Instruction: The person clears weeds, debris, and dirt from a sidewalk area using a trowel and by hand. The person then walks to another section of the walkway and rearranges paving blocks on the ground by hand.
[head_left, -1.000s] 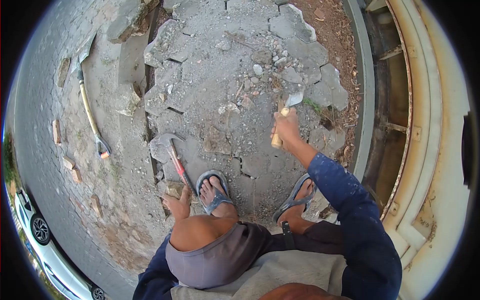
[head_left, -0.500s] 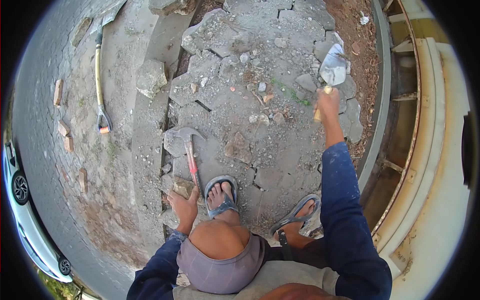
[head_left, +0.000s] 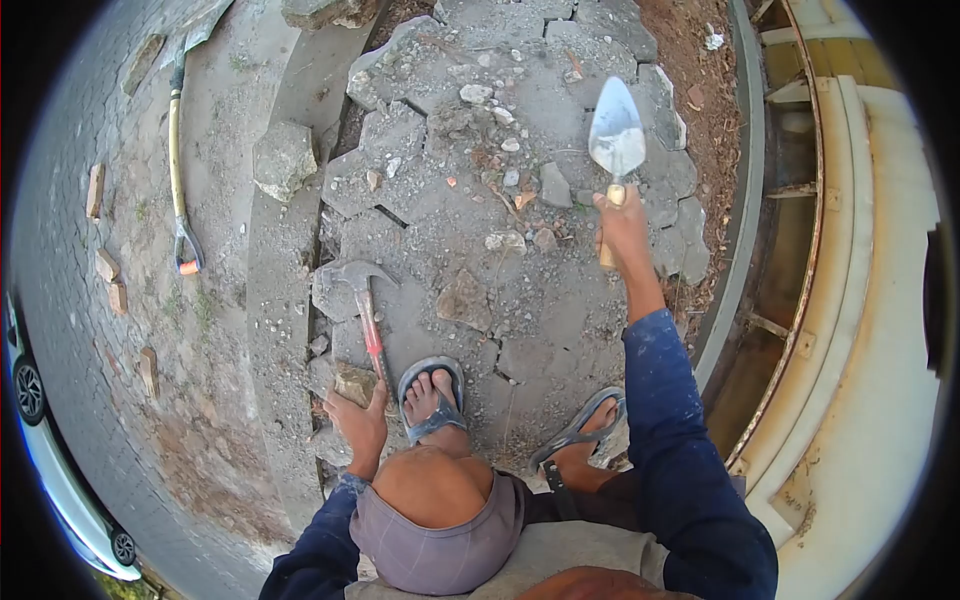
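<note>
Right hand [head_left: 624,232] is clamped round a wooden-handled, leaf-shaped steel trowel [head_left: 616,138], cracked grey pavers [head_left: 550,352] below it (super gritty), rusty cream metal frame [head_left: 834,160] to its right. Left hand [head_left: 360,425] is at a rough brown stone [head_left: 354,384], can't tell if gripping.

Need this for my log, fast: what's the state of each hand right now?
Left hand: at a stone; whether it grips cannot be told.
Right hand: closed, holding the trowel.

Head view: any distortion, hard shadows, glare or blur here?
Head view: strong fisheye distortion, the car curving at left, corners black; head view: soft light, no hard shadows around the right hand; head view: trowel blade bright, its outline clear.
</note>
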